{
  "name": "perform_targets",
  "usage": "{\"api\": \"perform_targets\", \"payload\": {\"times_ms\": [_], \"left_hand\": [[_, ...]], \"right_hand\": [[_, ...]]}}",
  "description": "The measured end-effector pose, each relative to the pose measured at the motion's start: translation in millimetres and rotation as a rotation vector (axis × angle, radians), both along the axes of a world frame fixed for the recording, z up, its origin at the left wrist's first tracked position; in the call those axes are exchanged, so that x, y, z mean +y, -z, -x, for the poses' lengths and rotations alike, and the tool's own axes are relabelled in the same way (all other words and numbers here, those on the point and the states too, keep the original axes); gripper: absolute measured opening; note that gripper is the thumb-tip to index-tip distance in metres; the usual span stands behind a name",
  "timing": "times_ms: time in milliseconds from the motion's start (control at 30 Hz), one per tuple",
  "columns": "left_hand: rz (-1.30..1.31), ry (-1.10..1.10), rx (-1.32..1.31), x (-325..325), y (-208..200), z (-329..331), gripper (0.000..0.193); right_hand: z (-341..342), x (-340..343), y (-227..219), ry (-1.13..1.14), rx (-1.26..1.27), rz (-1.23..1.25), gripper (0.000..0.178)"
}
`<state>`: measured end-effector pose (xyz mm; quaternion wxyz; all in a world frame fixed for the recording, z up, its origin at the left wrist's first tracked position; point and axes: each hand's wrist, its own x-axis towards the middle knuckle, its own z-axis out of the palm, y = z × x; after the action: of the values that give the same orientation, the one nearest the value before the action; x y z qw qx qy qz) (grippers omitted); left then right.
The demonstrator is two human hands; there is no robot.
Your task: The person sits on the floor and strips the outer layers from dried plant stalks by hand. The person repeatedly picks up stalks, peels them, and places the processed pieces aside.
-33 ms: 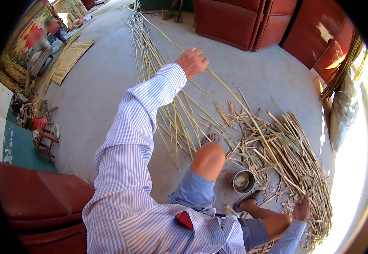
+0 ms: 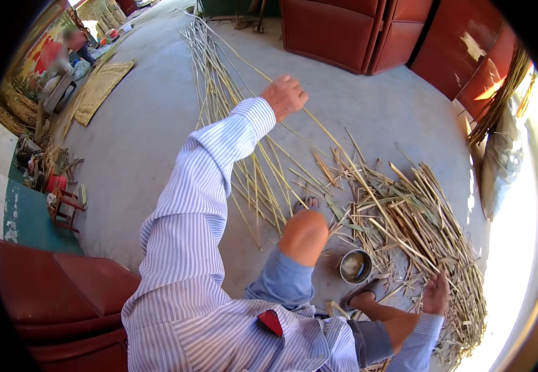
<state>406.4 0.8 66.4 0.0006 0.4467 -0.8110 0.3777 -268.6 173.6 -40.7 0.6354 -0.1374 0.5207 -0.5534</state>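
Observation:
My left hand [image 2: 284, 96] is stretched far forward, its fingers closed round a long, thin reed stalk [image 2: 343, 150]. From this fist the stalk slants down to the right, and its thin end runs on past the hand to the far left. At the lower right, my right hand [image 2: 436, 292] is closed at the stalk's thick end, over a heap of cut stalks [image 2: 433, 211]. Its fingertips are small and partly hidden. Beyond my knee, long peeled strips [image 2: 259, 177] lie spread on the floor below my left arm.
A small metal pot [image 2: 355, 266] stands by my foot. Dark red padded furniture [image 2: 334, 37] is at the back, with a similar seat [image 2: 58, 291] at the left. A small stool [image 2: 65, 211] and a woven mat [image 2: 103, 93] lie farther left. Another person [image 2: 78, 44] is far off.
My right hand has shifted slightly forward and left along the heap. My left hand has moved a little to the right and nearer, still holding the stalk.

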Motion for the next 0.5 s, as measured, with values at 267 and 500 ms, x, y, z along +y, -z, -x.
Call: {"api": "perform_targets", "payload": {"times_ms": [267,500], "left_hand": [[-0.548,-0.178,0.077,30,167,43,0.012],[-0.689,-0.288,0.127,43,241,-6,0.022]], "right_hand": [[-306,-24,-18,-0.778,-0.180,-0.008,0.034],[-268,-39,-114,-0.630,0.151,0.495,0.057]]}}
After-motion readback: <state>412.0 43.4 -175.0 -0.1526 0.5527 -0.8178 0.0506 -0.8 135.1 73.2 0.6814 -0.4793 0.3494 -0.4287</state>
